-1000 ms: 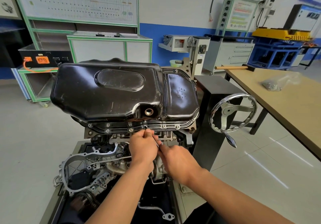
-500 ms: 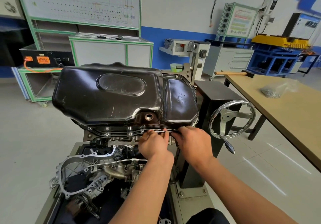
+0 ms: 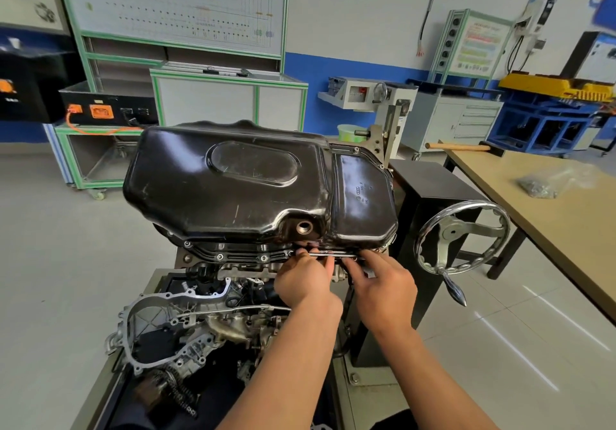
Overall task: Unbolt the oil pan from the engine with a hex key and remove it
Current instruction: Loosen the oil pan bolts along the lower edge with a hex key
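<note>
The black oil pan (image 3: 240, 189) sits on top of the upturned engine (image 3: 206, 326), which is mounted on a stand. Bolts (image 3: 220, 257) line the pan's near flange. A thin hex key (image 3: 335, 255) lies level along that flange, its left tip at a bolt below the drain hole (image 3: 304, 228). My left hand (image 3: 303, 279) pinches the key near that tip. My right hand (image 3: 383, 288) grips the key's long arm at its right end. Both hands cover part of the flange.
A chrome handwheel (image 3: 461, 238) with a crank handle sticks out on the stand's right side. A wooden table (image 3: 550, 216) at the right carries a plastic bag of parts (image 3: 546, 183) and a hammer (image 3: 456, 146). Cabinets and training boards line the back wall.
The hex key swung from pointing down toward me up to level along the flange. My right hand rose up and to the right with it; my left hand stayed at the bolt.
</note>
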`<state>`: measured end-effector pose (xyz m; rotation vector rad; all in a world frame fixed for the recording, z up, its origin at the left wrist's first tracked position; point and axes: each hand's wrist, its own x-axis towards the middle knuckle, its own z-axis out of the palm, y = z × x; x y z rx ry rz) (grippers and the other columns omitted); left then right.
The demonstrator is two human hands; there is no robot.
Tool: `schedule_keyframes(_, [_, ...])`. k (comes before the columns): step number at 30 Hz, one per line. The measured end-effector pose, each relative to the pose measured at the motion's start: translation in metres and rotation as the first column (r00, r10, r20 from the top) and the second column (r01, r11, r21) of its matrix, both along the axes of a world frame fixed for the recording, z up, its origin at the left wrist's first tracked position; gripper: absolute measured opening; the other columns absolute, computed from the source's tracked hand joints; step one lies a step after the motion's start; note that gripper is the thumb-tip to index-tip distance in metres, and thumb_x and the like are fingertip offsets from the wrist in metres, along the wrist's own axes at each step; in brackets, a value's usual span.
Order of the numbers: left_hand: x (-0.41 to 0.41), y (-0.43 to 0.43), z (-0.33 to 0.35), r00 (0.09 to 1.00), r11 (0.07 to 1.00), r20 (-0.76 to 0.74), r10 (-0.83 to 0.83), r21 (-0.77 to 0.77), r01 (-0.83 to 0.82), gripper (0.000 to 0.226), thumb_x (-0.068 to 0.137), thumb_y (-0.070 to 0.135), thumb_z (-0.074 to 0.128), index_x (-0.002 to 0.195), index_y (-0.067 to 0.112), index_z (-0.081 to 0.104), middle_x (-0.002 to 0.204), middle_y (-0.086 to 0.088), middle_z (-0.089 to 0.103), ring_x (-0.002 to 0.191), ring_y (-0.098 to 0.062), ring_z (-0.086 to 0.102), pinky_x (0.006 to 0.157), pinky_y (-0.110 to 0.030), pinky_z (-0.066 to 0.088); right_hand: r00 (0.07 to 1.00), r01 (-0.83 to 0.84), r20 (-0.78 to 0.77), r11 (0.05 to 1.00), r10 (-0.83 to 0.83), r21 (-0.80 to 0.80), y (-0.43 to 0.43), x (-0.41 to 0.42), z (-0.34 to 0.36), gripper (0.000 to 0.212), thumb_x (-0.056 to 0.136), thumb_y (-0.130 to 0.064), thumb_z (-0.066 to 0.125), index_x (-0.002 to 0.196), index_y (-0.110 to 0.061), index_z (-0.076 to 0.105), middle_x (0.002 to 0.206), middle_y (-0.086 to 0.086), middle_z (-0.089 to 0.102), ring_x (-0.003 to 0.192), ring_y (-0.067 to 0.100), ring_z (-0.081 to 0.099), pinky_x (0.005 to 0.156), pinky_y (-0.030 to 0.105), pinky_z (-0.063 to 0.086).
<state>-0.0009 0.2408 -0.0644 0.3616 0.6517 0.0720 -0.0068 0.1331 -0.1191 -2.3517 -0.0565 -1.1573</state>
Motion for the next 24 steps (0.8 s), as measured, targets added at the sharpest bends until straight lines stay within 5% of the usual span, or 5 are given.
schedule_keyframes(4, [-0.001, 0.000, -0.004, 0.996, 0.997, -0.043, 0.073, 0.027, -0.072, 0.019, 0.097, -0.007, 0.051, 0.082, 0.002, 0.056, 0.089, -0.018, 0.061, 0.088, -0.030, 0.062, 0.040, -0.024, 0.053, 0.996, -0.086, -0.014, 0.996, 0.086, -0.032, -0.001, -0.006, -0.006, 0.015, 0.081, -0.018, 0.082, 0.095, -0.012, 0.079, 0.088, -0.002, 0.070, 0.080, 0.019, 0.065, 0.063, 0.030, 0.054])
schedule_keyframes(8, [-0.006, 0.002, -0.009, 0.999, 0.989, -0.012, 0.041, 0.142, -0.039, 0.014, 0.098, 0.001, 0.057, 0.084, 0.002, 0.058, 0.086, -0.015, 0.065, 0.071, -0.029, 0.068, 0.043, -0.023, 0.054, 0.990, -0.136, -0.050, 0.989, 0.133, -0.051, -0.003, -0.008, -0.004, 0.012, 0.086, -0.019, 0.077, 0.097, -0.012, 0.078, 0.083, -0.002, 0.069, 0.074, 0.020, 0.065, 0.059, 0.038, 0.056])
schedule_keyframes(18, [-0.011, -0.001, -0.014, 0.998, 0.958, 0.046, 0.032, 0.285, -0.044, 0.013, 0.101, 0.007, 0.054, 0.090, 0.002, 0.059, 0.098, -0.017, 0.066, 0.083, -0.035, 0.072, 0.053, -0.024, 0.059, 0.992, -0.124, -0.018, 0.991, 0.125, 0.040, -0.008, -0.007, -0.009, 0.022, 0.084, -0.031, 0.078, 0.095, -0.012, 0.075, 0.072, -0.001, 0.071, 0.061, 0.018, 0.066, 0.055, 0.039, 0.057])
schedule_keyframes(24, [-0.027, -0.020, -0.011, 0.972, 0.894, 0.225, -0.070, 0.447, -0.039, 0.017, 0.103, 0.012, 0.051, 0.092, 0.001, 0.059, 0.095, -0.010, 0.069, 0.067, -0.023, 0.076, 0.058, -0.021, 0.058, 0.992, -0.097, -0.048, 0.958, 0.114, 0.269, -0.016, 0.001, -0.006, 0.023, 0.087, -0.027, 0.076, 0.105, -0.012, 0.075, 0.057, -0.021, 0.058, 0.059, -0.002, 0.061, 0.055, 0.008, 0.046])
